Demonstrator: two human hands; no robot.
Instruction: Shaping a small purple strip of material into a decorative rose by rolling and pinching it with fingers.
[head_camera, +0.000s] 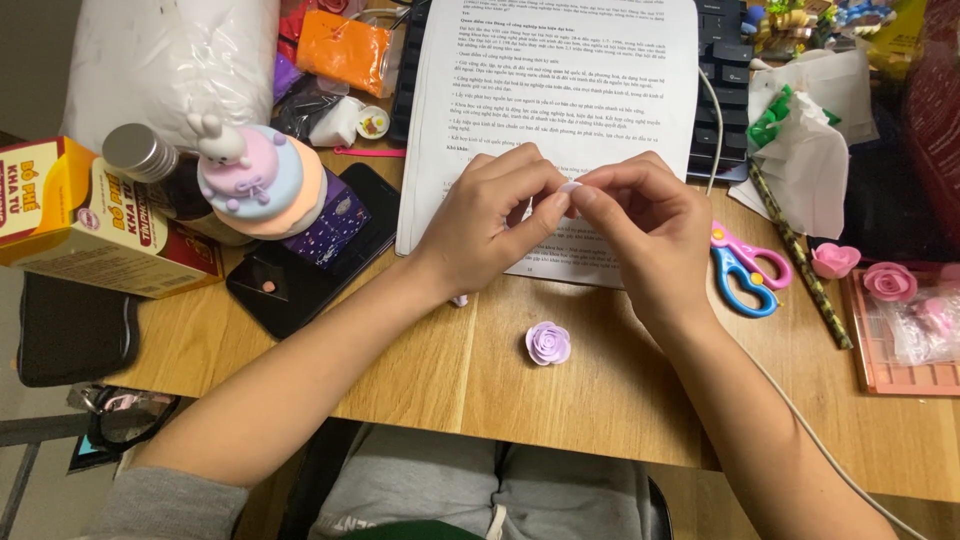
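A lilac clay rose (548, 343) lay on the wooden surface (600, 390), with pink-and-blue scissors (745, 267) to its right. A printed sheet (560, 90) covered part of a black keyboard (722, 80), while a pastel figurine (255, 175) stood beside a dark phone (300, 280) and a cardboard box (80, 215).

Two hands, left (487, 212) and right (640, 225), one lilac clay rose (548, 343) on the desk, two pink clay roses (835, 260) (889, 281) at the right, one pair of scissors (745, 265), one printed sheet (560, 90), one phone (310, 255), one keyboard (722, 60), one tiered clay cake (255, 180), one cardboard box (85, 215), one brown bottle (165, 175)
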